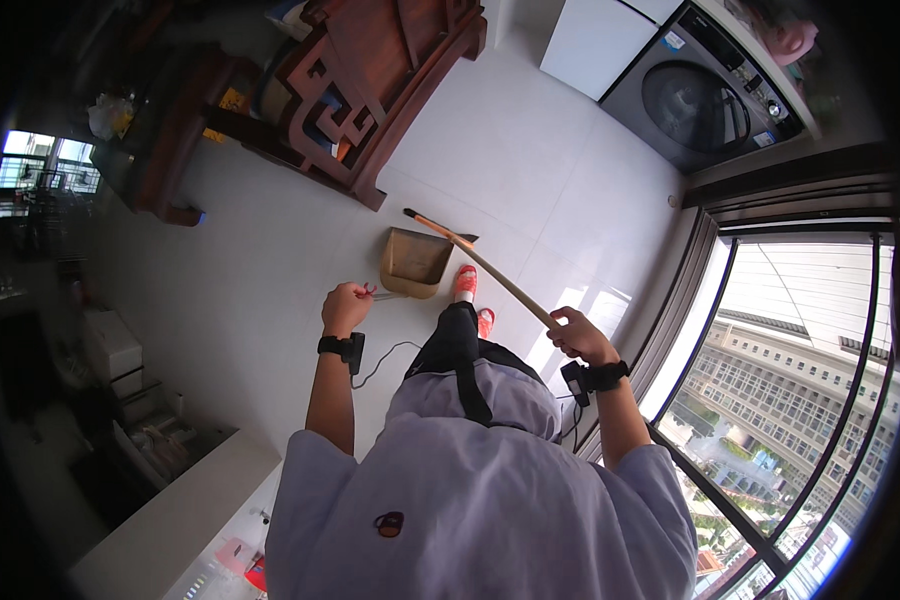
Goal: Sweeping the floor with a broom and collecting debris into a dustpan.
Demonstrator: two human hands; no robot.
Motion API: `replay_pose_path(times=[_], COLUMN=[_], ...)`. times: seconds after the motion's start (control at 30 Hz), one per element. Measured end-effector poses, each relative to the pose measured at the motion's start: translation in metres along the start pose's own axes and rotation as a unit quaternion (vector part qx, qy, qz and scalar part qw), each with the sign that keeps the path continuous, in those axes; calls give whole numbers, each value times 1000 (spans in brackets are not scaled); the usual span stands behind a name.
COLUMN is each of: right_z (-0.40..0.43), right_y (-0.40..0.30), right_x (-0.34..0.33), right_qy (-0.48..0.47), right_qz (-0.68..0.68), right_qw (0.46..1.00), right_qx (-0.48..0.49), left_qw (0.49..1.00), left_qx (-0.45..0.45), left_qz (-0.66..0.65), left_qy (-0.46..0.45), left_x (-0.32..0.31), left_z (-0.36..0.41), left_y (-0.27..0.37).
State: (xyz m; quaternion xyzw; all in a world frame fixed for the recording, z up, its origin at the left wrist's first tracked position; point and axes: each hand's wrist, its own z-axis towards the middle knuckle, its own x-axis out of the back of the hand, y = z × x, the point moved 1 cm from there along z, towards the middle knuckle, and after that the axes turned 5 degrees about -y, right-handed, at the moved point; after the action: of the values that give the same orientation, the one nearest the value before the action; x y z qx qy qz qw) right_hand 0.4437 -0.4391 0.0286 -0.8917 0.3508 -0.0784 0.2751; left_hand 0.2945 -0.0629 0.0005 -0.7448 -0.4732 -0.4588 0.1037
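My left hand (346, 307) is closed around the end of a dustpan's thin handle, where a pinkish-red tip shows beside the fingers. The tan dustpan (418, 259) is at floor level ahead of my feet, its inside dusty or stained. In my right hand (585, 339) is the upper part of a broom's pale stick (514, 289). The stick slants away to the orange broom head (439, 226), whose dark bristles show at both ends near the dustpan's far right corner. Whether the broom touches the pan, I cannot tell.
Carved wooden furniture (375, 90) stands ahead on the pale tiled floor (487, 142). A front-loading washing machine (694, 105) is at the far right, beside a white cabinet (600, 45). Barred windows (765, 375) line the right side. Boxes (112, 345) and a ledge (187, 495) are left.
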Motion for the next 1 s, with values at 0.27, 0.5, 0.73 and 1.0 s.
replay_pose_path(times=[0.27, 0.5, 0.73, 1.0], right_z=[-15, 57, 118, 106], right_y=[-2, -22, 16, 102], right_x=[-1, 2, -23, -27], right_qy=[118, 175, 190, 185], right_qz=[-59, -152, -167, -151], right_qw=[989, 971, 967, 969], right_qx=[66, 64, -25, -63], left_qw=[996, 996, 994, 678], left_qx=[-77, -94, -107, -538], left_qz=[-38, 4, 16, -501], left_qy=[16, 5, -11, 2], left_x=[-16, -8, -6, 175], left_z=[-41, -47, -58, -203], left_y=[-38, -48, -55, 70])
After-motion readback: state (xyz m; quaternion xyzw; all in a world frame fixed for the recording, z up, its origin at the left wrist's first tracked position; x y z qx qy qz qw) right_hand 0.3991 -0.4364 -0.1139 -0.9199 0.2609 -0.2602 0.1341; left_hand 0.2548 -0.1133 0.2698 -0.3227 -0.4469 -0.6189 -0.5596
